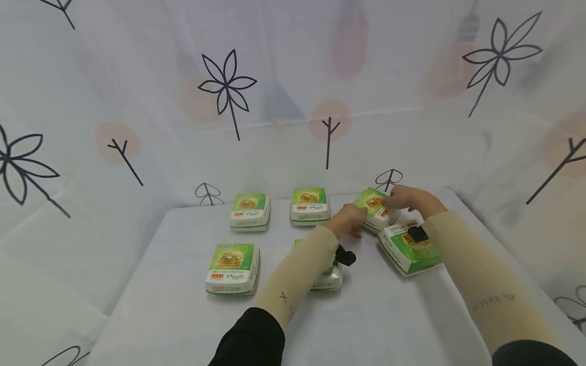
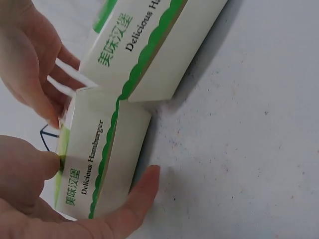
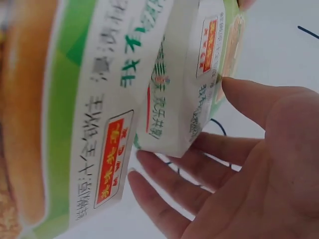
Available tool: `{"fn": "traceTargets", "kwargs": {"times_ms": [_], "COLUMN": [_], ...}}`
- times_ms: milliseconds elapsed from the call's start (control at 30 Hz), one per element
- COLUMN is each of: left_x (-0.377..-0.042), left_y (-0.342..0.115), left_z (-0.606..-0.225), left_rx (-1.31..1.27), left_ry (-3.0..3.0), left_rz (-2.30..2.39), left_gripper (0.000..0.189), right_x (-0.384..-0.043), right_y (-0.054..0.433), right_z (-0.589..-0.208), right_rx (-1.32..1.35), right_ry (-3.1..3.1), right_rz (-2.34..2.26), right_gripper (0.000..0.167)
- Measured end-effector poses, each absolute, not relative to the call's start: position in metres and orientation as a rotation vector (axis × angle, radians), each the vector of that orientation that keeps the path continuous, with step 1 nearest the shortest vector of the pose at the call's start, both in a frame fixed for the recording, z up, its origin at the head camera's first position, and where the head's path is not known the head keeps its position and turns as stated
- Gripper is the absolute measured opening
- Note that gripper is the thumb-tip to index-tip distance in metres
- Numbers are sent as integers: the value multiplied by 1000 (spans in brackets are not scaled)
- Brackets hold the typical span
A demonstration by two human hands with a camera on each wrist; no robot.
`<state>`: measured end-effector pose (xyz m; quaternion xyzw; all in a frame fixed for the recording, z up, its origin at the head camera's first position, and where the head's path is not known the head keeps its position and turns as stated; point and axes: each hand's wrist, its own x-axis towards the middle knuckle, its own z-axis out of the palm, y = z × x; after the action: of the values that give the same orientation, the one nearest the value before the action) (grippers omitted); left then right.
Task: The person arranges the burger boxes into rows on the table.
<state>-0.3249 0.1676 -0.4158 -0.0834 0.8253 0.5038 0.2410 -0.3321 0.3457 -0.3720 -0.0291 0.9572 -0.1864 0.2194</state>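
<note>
A green-and-white hamburger box (image 1: 373, 207) at the back right of the table sits tilted between both hands. My left hand (image 1: 349, 219) grips its left side; in the left wrist view the thumb lies on the top edge and a finger reaches along the lower side of the box (image 2: 94, 154). Around its right end is my right hand (image 1: 415, 200), thumb on the top and fingers behind the box (image 3: 182, 94), as the right wrist view shows. A second hamburger box (image 1: 405, 250) lies angled right in front, its corner against the held one.
Two hamburger boxes, a left one (image 1: 249, 211) and a middle one (image 1: 310, 206), stand along the back. Nearer are another box (image 1: 232, 269) and one box (image 1: 330, 280) partly hidden by the left forearm. A patterned cloth (image 1: 274, 101) hangs behind the white table (image 1: 174, 284).
</note>
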Motion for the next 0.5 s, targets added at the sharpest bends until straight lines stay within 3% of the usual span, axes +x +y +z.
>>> {"fn": "traceTargets", "kwargs": {"times_ms": [233,500], "left_x": [-334,-320], "left_y": [165,167], "left_z": [-417,-414], "left_rx": [-186,-132], "left_ry": [2398,2267], "left_rz": [1300,1314], "left_gripper": [59,63], "right_x": [-326,-325], "right_y": [339,344], "right_z": [-370,-369], "right_rx": [-2,33], "right_ry": [2610,2571], "right_rz": [-552,-591], "right_gripper": [63,64]}}
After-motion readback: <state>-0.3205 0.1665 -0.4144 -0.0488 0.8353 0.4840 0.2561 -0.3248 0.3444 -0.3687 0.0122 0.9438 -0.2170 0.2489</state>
